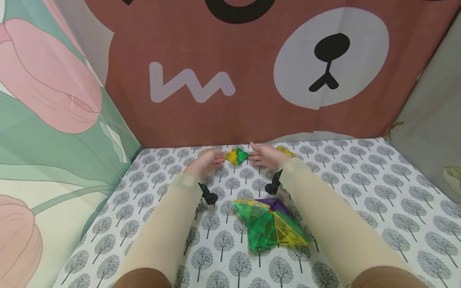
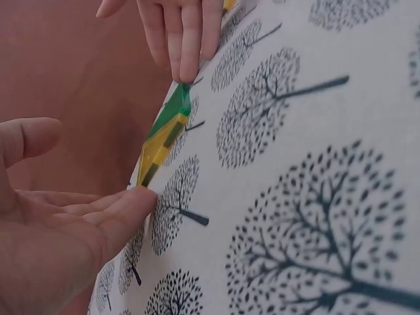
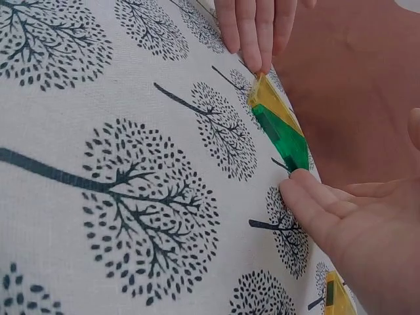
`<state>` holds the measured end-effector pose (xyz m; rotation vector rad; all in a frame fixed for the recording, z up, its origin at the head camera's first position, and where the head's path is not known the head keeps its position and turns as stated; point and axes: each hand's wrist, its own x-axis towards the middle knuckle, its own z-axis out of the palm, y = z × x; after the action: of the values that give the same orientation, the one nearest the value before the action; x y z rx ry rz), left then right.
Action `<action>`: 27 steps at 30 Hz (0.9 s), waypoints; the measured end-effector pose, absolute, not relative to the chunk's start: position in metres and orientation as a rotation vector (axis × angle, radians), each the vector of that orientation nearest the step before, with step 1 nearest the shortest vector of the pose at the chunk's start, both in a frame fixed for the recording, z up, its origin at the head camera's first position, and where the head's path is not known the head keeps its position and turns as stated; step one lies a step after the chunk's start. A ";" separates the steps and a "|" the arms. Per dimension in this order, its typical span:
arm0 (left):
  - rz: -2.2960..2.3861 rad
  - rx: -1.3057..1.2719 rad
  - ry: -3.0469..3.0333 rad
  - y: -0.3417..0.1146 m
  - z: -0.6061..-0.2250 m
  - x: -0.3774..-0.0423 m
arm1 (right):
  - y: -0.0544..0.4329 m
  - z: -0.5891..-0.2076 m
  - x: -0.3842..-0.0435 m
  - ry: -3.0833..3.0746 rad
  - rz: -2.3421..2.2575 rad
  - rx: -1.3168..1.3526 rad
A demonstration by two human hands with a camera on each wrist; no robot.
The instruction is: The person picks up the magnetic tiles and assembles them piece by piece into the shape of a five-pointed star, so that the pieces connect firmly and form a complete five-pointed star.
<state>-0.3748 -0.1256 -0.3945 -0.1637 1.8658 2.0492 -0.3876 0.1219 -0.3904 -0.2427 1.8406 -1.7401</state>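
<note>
A yellow triangular magnetic tile point(image 1: 231, 157) and a green one point(image 1: 242, 157) stand joined edge to edge as a small diamond at the far side of the cloth. My left hand point(image 1: 207, 161) is at its left corner, straight fingertips right at the yellow tip. On the other side my right hand point(image 1: 267, 155) holds its extended fingertips at the green corner. Both thumbs stand apart from the tiles. In the left wrist view the green half point(image 2: 172, 113) leans away from the cloth. The right wrist view shows the yellow half point(image 3: 275, 98) beyond the green.
Between my forearms lies a larger shape of green, yellow and purple magnetic tiles point(image 1: 262, 231). Another yellow tile point(image 1: 286, 151) lies behind my right wrist, partly hidden. A tree-print cloth point(image 1: 223, 264) covers the surface, with a brown bear-print curtain point(image 1: 252, 116) along its back edge.
</note>
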 end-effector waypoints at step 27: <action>1.539 -0.109 2.253 -0.083 -0.399 -0.309 | 0.171 -0.394 -0.314 1.731 -1.759 -0.112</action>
<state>-0.3090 -0.0830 -0.3986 -0.1085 2.2529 1.5389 -0.3138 0.1705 -0.3938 -0.1119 1.7305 -1.7587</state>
